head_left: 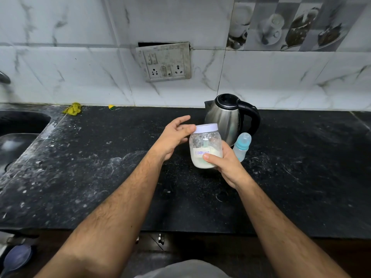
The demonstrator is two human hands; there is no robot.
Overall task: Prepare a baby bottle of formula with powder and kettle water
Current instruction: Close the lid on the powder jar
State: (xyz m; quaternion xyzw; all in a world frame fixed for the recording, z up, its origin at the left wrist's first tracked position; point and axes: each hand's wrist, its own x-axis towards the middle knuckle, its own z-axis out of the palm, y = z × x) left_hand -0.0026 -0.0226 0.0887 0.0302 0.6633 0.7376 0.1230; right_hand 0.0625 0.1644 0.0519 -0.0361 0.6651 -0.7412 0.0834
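We look down on our two bare forearms reaching over a dark speckled tabletop (120, 157). Our right hand (224, 163) holds a clear jar (205, 149) of white powder upright above the tabletop, fingers wrapped round its lower half and the thumb pressed just beside a paper label that seems to read "formula". The jar's white lid (206, 128) is on. Our left hand (174, 137) is spread wide and relaxed, fingers reaching toward the lid; one fingertip looks to touch its rim, gripping nothing yet.

The step in hand appears to be unscrewing the lid. To do it well, we would keep the right hand firm and low on the jar, hold it level so no powder spills, settle the left fingers fully round the lid, and twist steadily rather than jerk.

Just behind the jar stands a steel kettle (224, 117) with a black handle and closed lid. Just beside it, to the right, is the baby bottle (242, 145), pale blue and capped, partly hidden by our right hand.

The tabletop is dusted with pale smears. A sink (20, 125) sits at the left edge, a crumpled yellow cloth (72, 108) lies by the wall, and white marbled tiles carry a grimy switch panel (164, 62).
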